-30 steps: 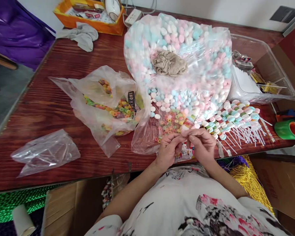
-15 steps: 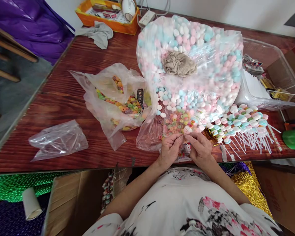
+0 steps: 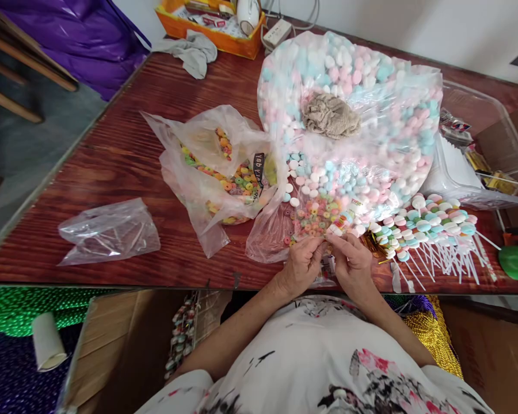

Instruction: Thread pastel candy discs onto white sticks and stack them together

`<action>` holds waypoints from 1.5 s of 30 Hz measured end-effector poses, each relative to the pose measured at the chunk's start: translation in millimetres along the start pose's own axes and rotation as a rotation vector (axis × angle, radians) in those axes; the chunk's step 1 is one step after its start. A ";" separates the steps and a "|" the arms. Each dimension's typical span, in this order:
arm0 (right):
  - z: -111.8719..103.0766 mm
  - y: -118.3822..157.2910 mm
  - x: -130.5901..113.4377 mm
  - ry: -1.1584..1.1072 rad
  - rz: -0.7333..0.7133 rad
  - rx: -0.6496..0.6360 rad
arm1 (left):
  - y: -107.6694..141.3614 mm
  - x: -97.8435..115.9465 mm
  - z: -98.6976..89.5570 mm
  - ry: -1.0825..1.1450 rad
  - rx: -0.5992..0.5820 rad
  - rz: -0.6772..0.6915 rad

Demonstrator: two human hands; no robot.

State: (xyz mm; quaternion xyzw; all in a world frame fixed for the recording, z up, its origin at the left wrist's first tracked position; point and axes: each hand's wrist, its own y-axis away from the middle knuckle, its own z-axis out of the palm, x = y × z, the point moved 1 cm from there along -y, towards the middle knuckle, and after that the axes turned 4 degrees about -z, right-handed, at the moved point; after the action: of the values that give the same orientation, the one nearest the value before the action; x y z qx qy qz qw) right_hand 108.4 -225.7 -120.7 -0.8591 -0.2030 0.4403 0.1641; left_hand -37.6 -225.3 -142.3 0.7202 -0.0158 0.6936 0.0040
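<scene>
My left hand (image 3: pixel 301 265) and my right hand (image 3: pixel 354 263) meet at the table's front edge, thumbs and forefingers pinched close together. What lies between the fingertips is too small to make out. Just beyond them is clear plastic holding pastel ring-shaped candies (image 3: pixel 317 211). A big clear bag of pink, blue and white round candies (image 3: pixel 349 63) spreads behind that, its near side open. Right of my hands lie gold foil ties (image 3: pixel 374 246) and a pile of candy skewers on white sticks (image 3: pixel 435 221).
A crumpled beige cloth (image 3: pixel 331 115) rests on the big bag. To the left are an open bag of ring candies (image 3: pixel 198 224) and a flat clear bag (image 3: pixel 112 233). A clear bin (image 3: pixel 470 192), green tape roll (image 3: pixel 515 261) and orange box (image 3: pixel 207 37) stand around.
The view has shifted, so the table's things sit a little further right in the picture. My hands stay together in the same pinch, with only slight finger movement.
</scene>
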 end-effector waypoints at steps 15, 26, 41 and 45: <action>3.1 7.2 8.6 -0.493 0.378 -0.001 | -0.4 15.4 -3.5 0.143 -0.042 -0.154; -11.0 8.6 19.3 -0.833 0.534 -0.450 | -0.5 29.1 -3.3 0.332 -0.157 -0.322; -7.9 8.4 2.2 -0.334 0.062 0.162 | 1.7 30.0 7.5 0.085 -0.055 -0.065; -13.0 15.9 -1.1 -0.082 -0.080 0.207 | 4.3 27.8 5.9 0.074 -0.047 -0.079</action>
State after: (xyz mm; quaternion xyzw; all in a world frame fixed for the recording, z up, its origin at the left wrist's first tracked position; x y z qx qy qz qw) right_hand 121.8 -241.3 -120.0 -0.8101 -0.1970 0.4867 0.2609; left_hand -30.8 -230.2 -114.8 0.6937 -0.0035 0.7186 0.0490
